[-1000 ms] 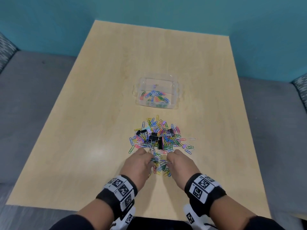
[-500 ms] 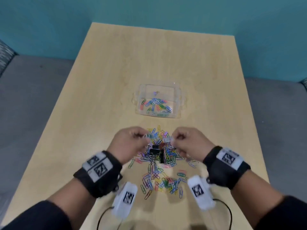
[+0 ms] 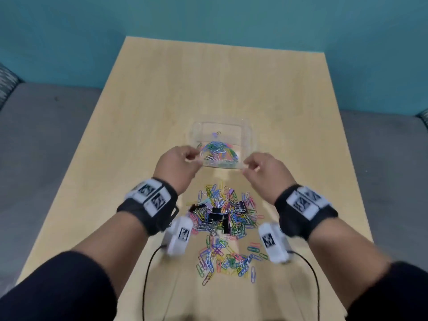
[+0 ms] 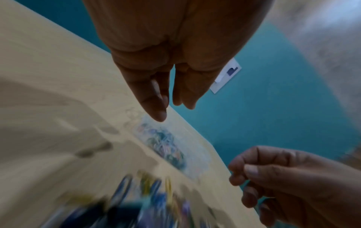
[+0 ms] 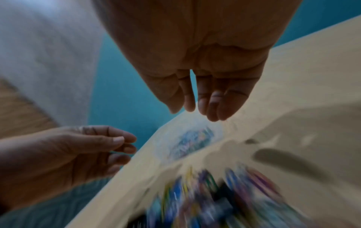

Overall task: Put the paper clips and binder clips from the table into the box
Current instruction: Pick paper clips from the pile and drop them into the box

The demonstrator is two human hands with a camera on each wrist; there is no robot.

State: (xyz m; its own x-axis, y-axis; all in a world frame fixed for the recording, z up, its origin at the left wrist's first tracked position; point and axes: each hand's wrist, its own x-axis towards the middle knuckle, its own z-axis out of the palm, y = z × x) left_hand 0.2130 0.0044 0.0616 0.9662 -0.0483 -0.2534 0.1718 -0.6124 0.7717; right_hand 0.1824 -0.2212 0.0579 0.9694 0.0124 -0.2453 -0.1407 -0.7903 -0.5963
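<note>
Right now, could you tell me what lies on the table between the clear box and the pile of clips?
In the head view, only bare table separates the clear box from the pile of clips.

Head view looks down; wrist views close, blurred; all share table (image 3: pixel 148 107).

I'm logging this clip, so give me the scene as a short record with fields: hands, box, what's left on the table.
left hand: at the box's near-left corner, fingers curled; contents too blurred to tell
right hand: at the near-right corner, fingers curled; contents unclear
box: clear, open, holds coloured paper clips only
pile: paper clips mixed with black binder clips, on the table nearer the person
progress: most clips not yet boxed
</note>
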